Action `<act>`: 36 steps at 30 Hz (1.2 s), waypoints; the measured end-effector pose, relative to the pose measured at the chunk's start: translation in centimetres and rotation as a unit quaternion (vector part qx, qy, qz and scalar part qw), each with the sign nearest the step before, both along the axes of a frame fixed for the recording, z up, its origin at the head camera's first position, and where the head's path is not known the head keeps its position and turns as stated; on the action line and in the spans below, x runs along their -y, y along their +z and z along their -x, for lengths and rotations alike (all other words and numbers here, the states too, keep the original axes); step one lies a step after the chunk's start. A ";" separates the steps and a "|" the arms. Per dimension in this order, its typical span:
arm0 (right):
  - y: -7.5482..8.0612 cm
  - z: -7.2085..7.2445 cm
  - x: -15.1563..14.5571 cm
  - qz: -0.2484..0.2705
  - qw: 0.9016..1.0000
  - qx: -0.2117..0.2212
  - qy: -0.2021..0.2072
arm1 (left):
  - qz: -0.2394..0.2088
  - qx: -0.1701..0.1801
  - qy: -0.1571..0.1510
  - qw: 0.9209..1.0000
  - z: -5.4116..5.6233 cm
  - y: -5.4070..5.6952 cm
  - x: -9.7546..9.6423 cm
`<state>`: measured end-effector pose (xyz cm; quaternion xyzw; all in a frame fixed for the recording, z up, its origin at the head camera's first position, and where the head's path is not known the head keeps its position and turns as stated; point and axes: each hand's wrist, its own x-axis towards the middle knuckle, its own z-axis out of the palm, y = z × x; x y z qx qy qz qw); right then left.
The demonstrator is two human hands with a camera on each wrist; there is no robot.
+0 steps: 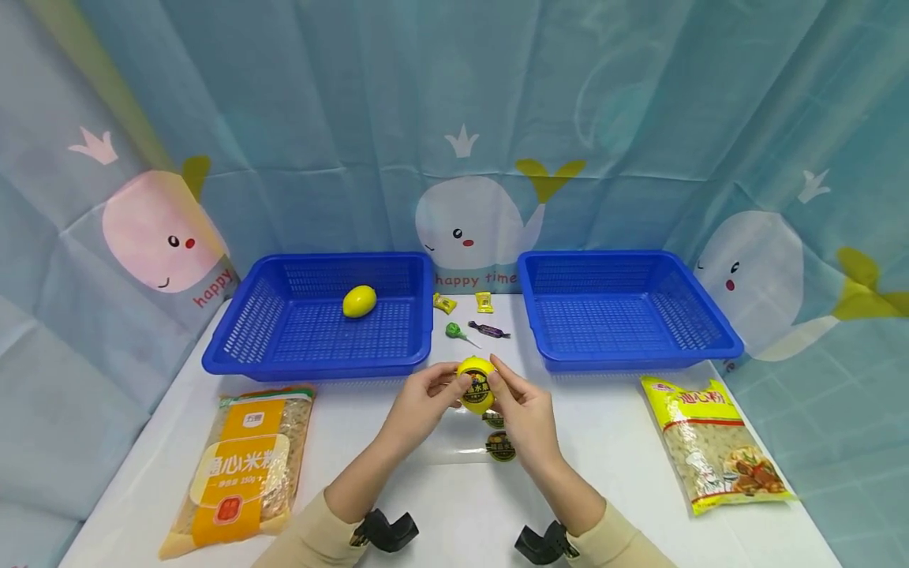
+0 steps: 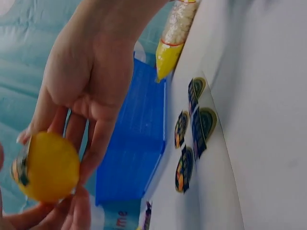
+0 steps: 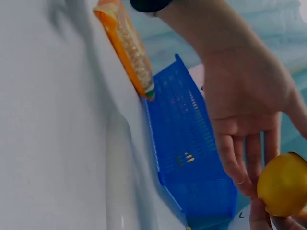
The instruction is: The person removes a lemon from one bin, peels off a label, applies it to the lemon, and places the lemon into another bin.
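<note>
A yellow lemon with a round black fruit label on its front is held over the middle of the table. My left hand pinches it from the left, and my right hand from the right, both thumbs on the label side. Below them lies a clear strip bearing more black labels, partly covered by the hands. In the left wrist view, several labels show on the strip, and the right hand grips the lemon. The left hand appears in the right wrist view.
A blue basket at back left contains another lemon; a second blue basket stands back right. Between them lie two yellow candies, a green lollipop and a purple candy. Pasta bags lie left and right.
</note>
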<state>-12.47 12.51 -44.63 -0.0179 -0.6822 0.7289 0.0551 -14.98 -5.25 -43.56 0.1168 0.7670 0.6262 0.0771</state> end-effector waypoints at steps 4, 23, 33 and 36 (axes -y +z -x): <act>-0.2 -0.2 0.0 -0.024 1.000 -0.006 -0.005 | 0.044 -0.032 0.045 0.997 -0.8 0.6 -1.0; 0.2 -0.5 0.1 0.017 1.000 -0.003 -0.008 | -0.127 0.048 0.001 0.991 0.1 0.0 -0.7; 0.6 -0.6 -0.1 0.039 0.999 0.008 -0.018 | -0.159 0.048 0.001 0.986 0.5 -1.1 -0.7; 0.6 -0.5 -0.1 0.032 0.999 0.007 -0.019 | -0.145 0.040 -0.001 0.989 0.5 -1.5 -0.6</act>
